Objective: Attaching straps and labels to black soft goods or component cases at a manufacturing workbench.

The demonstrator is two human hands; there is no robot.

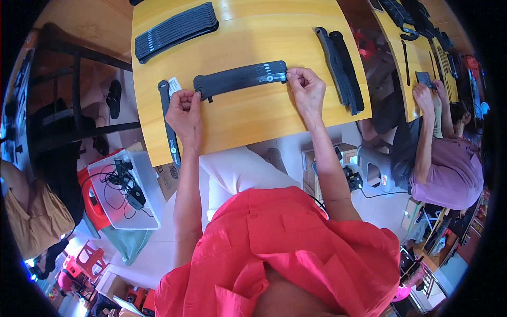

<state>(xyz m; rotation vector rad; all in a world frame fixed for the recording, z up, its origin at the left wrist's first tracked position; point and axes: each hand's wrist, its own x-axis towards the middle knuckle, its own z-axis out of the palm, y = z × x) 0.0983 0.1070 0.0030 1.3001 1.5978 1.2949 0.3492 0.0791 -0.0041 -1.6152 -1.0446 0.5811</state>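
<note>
A small stack of flat black straps (237, 79) lies crosswise on the yellow table before me, slightly curved, with pale marks near its right end. My left hand (185, 116) pinches the left end between thumb and fingers. At the opposite end, my right hand (309, 95) grips the corner with thumb and forefinger. Close beside my left wrist lies a single black strap (170, 129), a small white label (174, 85) near its top. How many straps are in the stack between my hands is hard to make out.
A thick pile of black straps (177, 31) sits at the table's far left, and more dark straps (338, 71) lie along the right edge. Left of my legs, a clear plastic bin (150, 214) holds cables. A person in purple (449, 171) works at another table on the right.
</note>
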